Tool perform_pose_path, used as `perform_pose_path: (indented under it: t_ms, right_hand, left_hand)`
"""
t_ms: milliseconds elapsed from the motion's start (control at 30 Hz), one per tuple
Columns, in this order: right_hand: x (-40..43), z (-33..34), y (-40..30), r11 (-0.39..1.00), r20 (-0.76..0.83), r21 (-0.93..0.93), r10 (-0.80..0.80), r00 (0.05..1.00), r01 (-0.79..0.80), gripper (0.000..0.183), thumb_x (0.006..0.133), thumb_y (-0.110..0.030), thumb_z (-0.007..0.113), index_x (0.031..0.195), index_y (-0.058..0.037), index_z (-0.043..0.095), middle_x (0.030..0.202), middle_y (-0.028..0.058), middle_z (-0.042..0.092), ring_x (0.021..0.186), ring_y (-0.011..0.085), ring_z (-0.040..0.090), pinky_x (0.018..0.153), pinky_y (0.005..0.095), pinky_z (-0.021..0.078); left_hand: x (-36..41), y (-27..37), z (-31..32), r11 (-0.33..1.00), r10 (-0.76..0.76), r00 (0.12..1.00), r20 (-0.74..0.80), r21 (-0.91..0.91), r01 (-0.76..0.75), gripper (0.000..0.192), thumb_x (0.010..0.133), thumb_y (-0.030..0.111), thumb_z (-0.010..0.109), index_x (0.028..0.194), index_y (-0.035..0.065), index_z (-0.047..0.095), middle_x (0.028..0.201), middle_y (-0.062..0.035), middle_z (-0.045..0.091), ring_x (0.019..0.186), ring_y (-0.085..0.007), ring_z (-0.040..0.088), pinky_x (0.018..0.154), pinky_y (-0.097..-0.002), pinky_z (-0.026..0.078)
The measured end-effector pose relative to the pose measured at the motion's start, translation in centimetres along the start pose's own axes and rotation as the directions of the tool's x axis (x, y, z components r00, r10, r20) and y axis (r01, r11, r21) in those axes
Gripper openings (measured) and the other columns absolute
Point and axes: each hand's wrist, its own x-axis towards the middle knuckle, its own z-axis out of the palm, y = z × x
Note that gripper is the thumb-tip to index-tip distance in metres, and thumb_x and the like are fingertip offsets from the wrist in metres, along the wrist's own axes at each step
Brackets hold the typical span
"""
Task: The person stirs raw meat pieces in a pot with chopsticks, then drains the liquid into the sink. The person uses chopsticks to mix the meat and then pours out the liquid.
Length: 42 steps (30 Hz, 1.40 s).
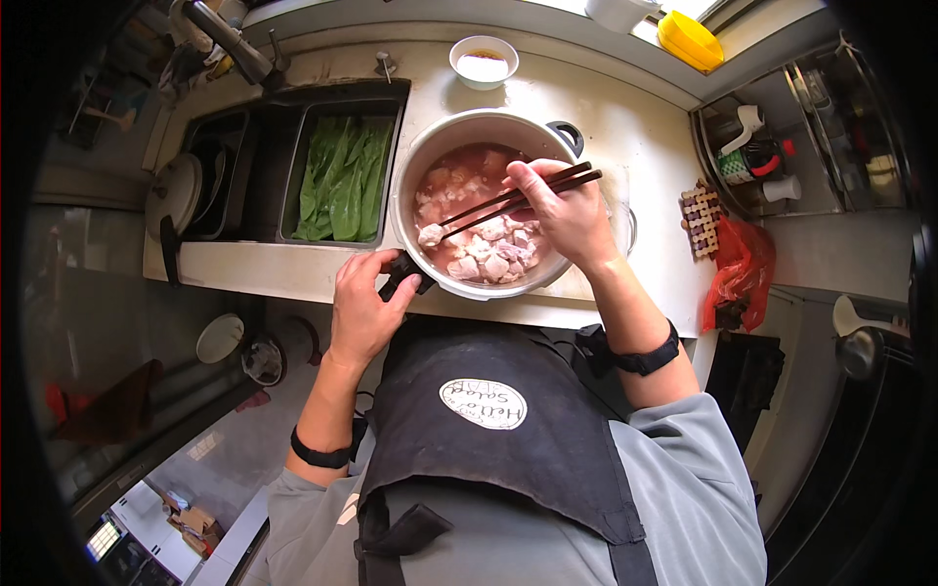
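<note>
A metal pressure-cooker pot [402, 183] stands on the counter before me, holding pieces of raw meat [498, 253] in reddish liquid. My right hand [566, 209] reaches over its right side and grips dark chopsticks [487, 207]. Their tips point down to the left, touching a pale chunk of meat [431, 234] near the pot's left wall; whether they pinch it is hard to tell. My left hand [370, 300] has its thumb and fingers around the black pot handle [407, 277] at the lower left. A second, smaller black handle [567, 138] sticks out at the upper right.
Left of the pot, a dark sink [253, 176] holds green leafy vegetables [343, 179]. A pot lid [174, 194] leans at the sink's left end, below a faucet [231, 44]. Behind the pot sits a white bowl [484, 62] with liquid. A red plastic bag [740, 264] lies at the right edge.
</note>
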Motion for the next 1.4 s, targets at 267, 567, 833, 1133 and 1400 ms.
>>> perform_pose_path:
  t_ms: [267,567,833,1133,1400]
  right_hand:
    - [-1.4,-2.8,-0.5,0.962,-0.125,0.216,0.195,0.973,-0.165,0.040,0.104,-0.035,0.067,0.095,0.0032,0.073,0.085,0.0109,0.075,0.071,0.0172,0.074,0.064,0.0302,0.0656]
    - [-3.0,-9.0,2.4,0.781,-0.161,0.572,0.405,0.900,-0.249,0.046,0.107,-0.041,0.060,0.098,0.0038,0.066,0.088,0.0174,0.072,0.077,0.0256,0.077,0.066,0.0338,0.0682]
    - [-3.6,-10.5,4.4,0.669,-0.123,0.690,0.486,0.865,-0.277,0.046,0.108,-0.043,0.058,0.098,0.0024,0.065,0.088,0.0175,0.072,0.077,0.0262,0.077,0.069,0.0332,0.0683]
    - [-5.8,-7.9,1.7,0.861,-0.314,0.509,0.204,0.927,-0.017,0.046,0.108,-0.037,0.060,0.100,0.0074,0.067,0.089,0.0188,0.073,0.077,0.0285,0.077,0.071,0.0378,0.0676]
    - [-8.4,-6.2,-2.6,0.836,-0.148,-0.144,-0.547,0.824,0.529,0.023,0.101,-0.014,0.068,0.092,0.0053,0.075,0.088,0.0168,0.076,0.079,0.0238,0.071,0.074,0.0338,0.0576]
  left_hand:
    - [0.0,0.0,0.0,1.000,0.000,1.000,0.005,0.013,0.000,0.039,0.085,0.018,0.082,0.117,-0.0010,0.070,0.102,-0.0151,0.071,0.098,-0.0303,0.068,0.093,-0.0421,0.051]
    - [-0.1,-0.2,0.3,0.999,-0.031,0.999,-0.009,-0.034,0.031,0.039,0.084,0.022,0.083,0.114,0.0005,0.071,0.100,-0.0141,0.071,0.097,-0.0314,0.067,0.097,-0.0436,0.048]
    - [0.0,-0.2,0.2,0.999,-0.039,0.999,0.002,-0.025,0.039,0.039,0.084,0.023,0.083,0.115,0.0008,0.071,0.102,-0.0143,0.071,0.099,-0.0314,0.066,0.098,-0.0438,0.047]
    - [0.7,1.8,-0.9,0.996,0.091,0.988,-0.125,0.002,-0.092,0.044,0.080,0.018,0.085,0.118,0.0029,0.070,0.114,-0.0149,0.067,0.107,-0.0333,0.063,0.100,-0.0441,0.046]
    - [6.1,6.0,-1.3,0.942,0.329,0.944,-0.024,0.086,-0.326,0.047,0.075,0.016,0.088,0.118,0.0079,0.072,0.112,-0.0110,0.059,0.111,-0.0308,0.056,0.104,-0.0451,0.040]
